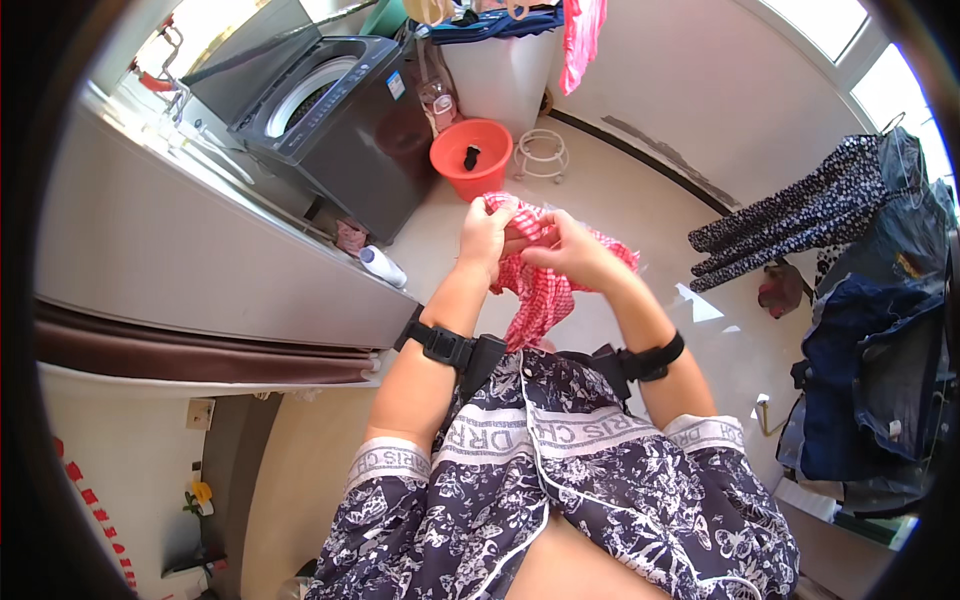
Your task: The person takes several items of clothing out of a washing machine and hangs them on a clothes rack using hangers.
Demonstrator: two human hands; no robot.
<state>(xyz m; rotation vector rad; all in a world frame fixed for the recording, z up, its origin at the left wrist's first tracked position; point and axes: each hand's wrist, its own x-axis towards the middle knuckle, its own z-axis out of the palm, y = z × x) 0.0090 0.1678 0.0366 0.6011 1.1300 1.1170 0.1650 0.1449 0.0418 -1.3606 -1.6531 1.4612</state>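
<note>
My left hand (pixel 484 234) grips a red-and-white checked cloth garment (pixel 541 296) near its upper edge. The fabric hangs bunched in front of my waist, and its lower end reaches my patterned shirt. Close beside it, my right hand (pixel 576 251) is curled against the same cloth, its thumb and fingers a little apart. Whether those fingers pinch the fabric is hard to see. Some of the left fingers show between the two hands. Beyond them, a red plastic bucket (pixel 495 182) stands on the floor with a small black item (pixel 471 157) in it.
A dark top-loading washing machine (pixel 360 142) has its lid raised. Near it are a white bottle (pixel 382 267), a white wheeled stand (pixel 541 155) and a loaded white bin (pixel 495 82). Dark floral clothing (pixel 787 214) and blue denim (pixel 855 382) hang at right. A pink cloth (pixel 581 45) hangs above.
</note>
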